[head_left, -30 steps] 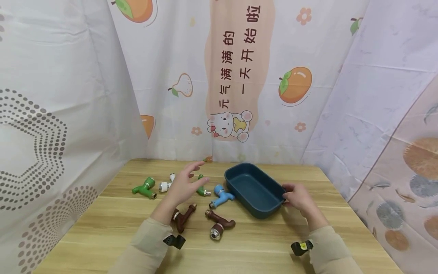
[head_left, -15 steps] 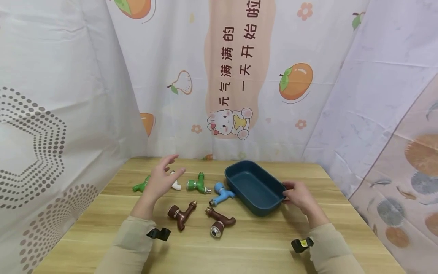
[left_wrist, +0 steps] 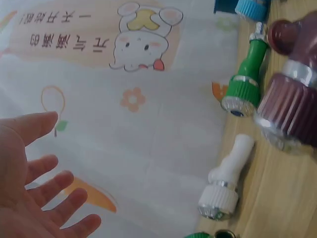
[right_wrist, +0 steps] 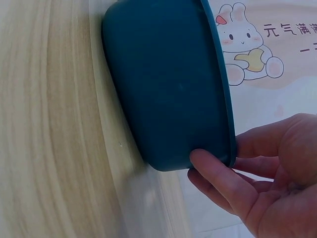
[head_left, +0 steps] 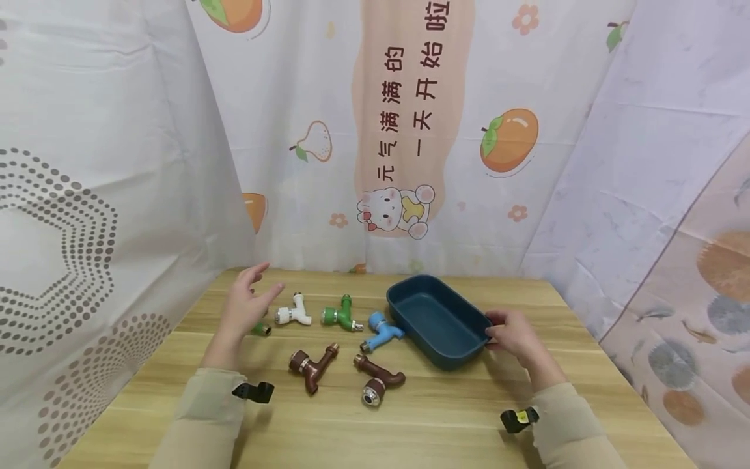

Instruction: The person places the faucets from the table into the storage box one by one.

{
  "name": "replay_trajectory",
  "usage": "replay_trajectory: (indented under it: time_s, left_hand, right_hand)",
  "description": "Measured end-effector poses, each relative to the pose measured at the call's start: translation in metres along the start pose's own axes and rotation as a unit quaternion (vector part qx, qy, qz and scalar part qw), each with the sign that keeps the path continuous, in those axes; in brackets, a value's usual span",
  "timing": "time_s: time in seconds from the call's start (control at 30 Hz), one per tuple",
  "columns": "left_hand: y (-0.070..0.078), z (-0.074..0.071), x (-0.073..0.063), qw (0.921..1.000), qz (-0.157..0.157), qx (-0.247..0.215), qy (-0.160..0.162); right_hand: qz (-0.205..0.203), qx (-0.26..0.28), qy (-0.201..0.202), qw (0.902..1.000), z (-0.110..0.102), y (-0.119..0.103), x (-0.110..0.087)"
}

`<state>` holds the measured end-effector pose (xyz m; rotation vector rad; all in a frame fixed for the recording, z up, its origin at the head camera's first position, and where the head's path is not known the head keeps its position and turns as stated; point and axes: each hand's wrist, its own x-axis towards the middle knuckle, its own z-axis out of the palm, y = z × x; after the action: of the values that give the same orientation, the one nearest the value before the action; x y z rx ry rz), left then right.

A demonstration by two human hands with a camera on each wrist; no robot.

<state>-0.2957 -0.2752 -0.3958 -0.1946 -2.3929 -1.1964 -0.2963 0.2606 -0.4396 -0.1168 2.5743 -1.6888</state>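
My left hand (head_left: pixel 241 309) hovers at the table's left side, fingers spread and holding nothing. Below it a green tap (head_left: pixel 260 329) is mostly hidden. A white tap (head_left: pixel 295 311) lies just to the hand's right, and the left wrist view shows it (left_wrist: pixel 224 184) beyond the fingers. Farther right are another green tap (head_left: pixel 343 314) and a blue tap (head_left: pixel 383 331). Two brown taps lie nearer, one on the left (head_left: pixel 312 369) and one on the right (head_left: pixel 377 380). My right hand (head_left: pixel 511 336) grips the near right corner of a dark teal basin (right_wrist: pixel 168 84), thumb against its outer wall.
Everything stands on a wood-grain table (head_left: pixel 445 423). The basin's bare floor (head_left: pixel 436 322) shows in the head view. A patterned curtain (head_left: pixel 305 215) hangs behind the table, with more cloth at both sides. Each wrist wears a small black camera.
My left hand has moved left, from above the middle green tap past the white one to the leftmost green tap. The right hand stays at the basin; basin and taps look unmoved.
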Motion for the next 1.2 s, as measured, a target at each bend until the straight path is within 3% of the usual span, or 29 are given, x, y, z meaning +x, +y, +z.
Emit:
replay_trajectory:
  time_s: [0.3,0.53,0.8,1.2]
  left_hand:
    - [-0.027,-0.012,-0.004,0.9956,-0.080,0.049,-0.005]
    - [-0.039,-0.018,-0.005,0.9874,-0.150,0.046,-0.023]
    - [-0.051,-0.015,-0.001,0.9808,-0.186,0.031,-0.050]
    - [-0.070,-0.014,0.011,0.9695,-0.217,0.068,-0.091]
  right_hand:
    - [-0.002,0.005,0.000,1.0000,0.001,0.004,0.000]
    - [-0.002,0.001,0.004,1.0000,0.001,0.005,0.000]
    - [-0.001,-0.003,0.004,1.0000,0.001,0.004,0.000]
    - [0.008,0.016,0.006,0.9998,0.002,0.006,0.000]
